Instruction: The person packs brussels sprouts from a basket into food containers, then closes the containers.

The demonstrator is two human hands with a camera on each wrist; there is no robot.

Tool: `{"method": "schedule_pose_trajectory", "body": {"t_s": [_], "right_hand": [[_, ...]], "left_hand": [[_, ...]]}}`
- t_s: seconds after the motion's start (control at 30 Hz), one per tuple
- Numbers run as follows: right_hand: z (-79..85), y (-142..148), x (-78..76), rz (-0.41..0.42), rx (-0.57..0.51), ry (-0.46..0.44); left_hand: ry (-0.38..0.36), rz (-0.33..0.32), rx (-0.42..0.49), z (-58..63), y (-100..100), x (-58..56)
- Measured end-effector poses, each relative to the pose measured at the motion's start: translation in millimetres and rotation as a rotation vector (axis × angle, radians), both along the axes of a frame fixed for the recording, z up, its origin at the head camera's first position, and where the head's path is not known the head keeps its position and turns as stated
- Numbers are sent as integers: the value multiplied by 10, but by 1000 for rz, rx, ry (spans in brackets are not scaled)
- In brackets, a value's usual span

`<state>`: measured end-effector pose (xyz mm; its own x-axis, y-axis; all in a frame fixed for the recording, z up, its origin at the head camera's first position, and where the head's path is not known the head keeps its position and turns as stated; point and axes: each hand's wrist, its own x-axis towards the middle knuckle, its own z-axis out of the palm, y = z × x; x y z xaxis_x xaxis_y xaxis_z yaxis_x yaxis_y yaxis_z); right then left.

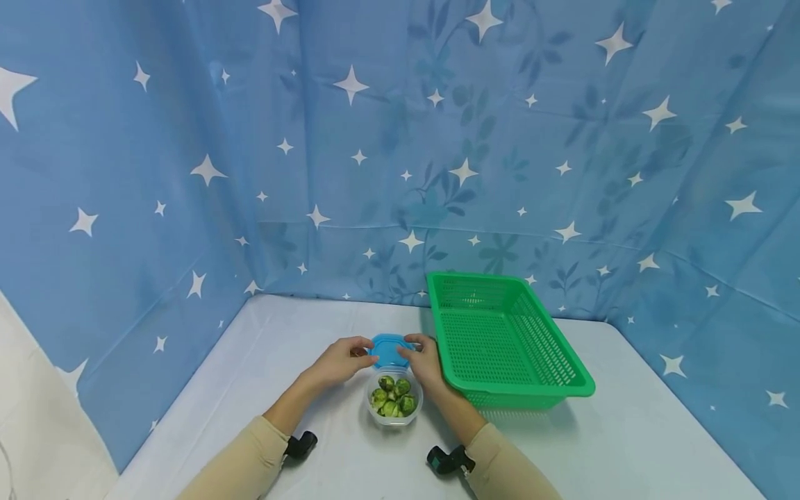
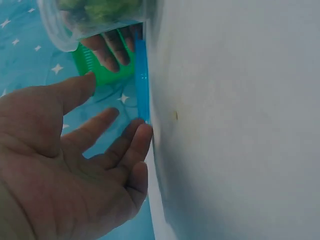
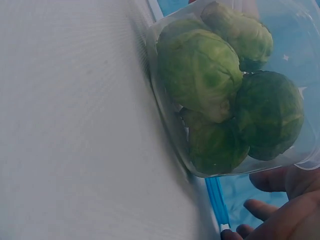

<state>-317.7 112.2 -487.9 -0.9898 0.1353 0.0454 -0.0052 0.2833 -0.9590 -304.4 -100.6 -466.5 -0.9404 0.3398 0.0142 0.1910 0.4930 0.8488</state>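
Note:
A clear plastic container [image 1: 392,421] of Brussels sprouts [image 1: 407,404] stands uncovered on the table. Its blue lid [image 1: 387,351] lies flat just behind it. Beside the lid's left edge is my left hand [image 1: 340,360], fingers loosely extended; the left wrist view has its fingertips right at the lid's rim. My right hand [image 1: 426,362] is at the lid's right edge, thumb over the near side and fingers towards the far corner, spread rather than closed. In the right wrist view the container's wall hides part of that hand [image 3: 292,212].
A large green perforated basket [image 1: 519,396] stands to the right, close beside my right hand and forearm. White cloth [image 1: 300,326] covers the table. A blue curtain with white stars [image 1: 387,173] hangs behind and along the sides. Black cameras [image 1: 303,445] are worn on both wrists.

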Motion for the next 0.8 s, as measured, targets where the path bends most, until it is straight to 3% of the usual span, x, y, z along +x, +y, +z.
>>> {"method": "schedule_pose_trajectory", "body": {"t_s": [0.17,0.3,0.6,0.8], "right_hand": [[-36,18,13,36,-36,-18],[-64,30,18,35,-89,-7],[-59,31,-10,11,-151,20],[-50,17,-13,51,-193,52]], "left_hand": [[-4,59,-76,-15,133,-115],[14,92,-67,-21,175,-176],[-56,134,211,-97,104,-256],[-32,160,280,-101,95,-291]]}}
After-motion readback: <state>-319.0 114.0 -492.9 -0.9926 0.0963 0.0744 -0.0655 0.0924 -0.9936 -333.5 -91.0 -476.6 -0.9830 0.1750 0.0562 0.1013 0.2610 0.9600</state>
